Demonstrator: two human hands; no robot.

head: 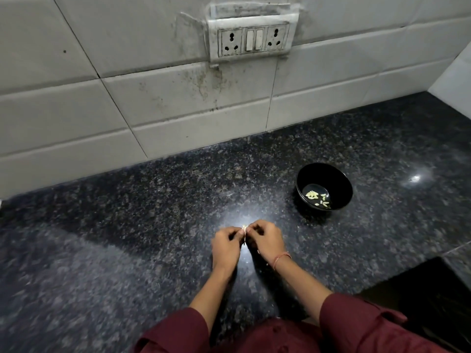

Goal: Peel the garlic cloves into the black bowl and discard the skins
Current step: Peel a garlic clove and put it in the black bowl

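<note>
I have a single view, from the camera on the person's head. It looks forward and steeply down across the worktop [127,250] and faces the tiled wall [153,98] at its far edge. The wide lens bows the tile lines. The left hand [225,247] and right hand [266,242] sit low and central, near the lens, with the sleeves [356,324] at the bottom edge. The bowl [341,189] lies farther off to the right, and the socket plate [253,38] is near the top edge.

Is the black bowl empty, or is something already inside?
Not empty: the black bowl stands upright, and several pale peeled cloves lie on its bottom.
</note>
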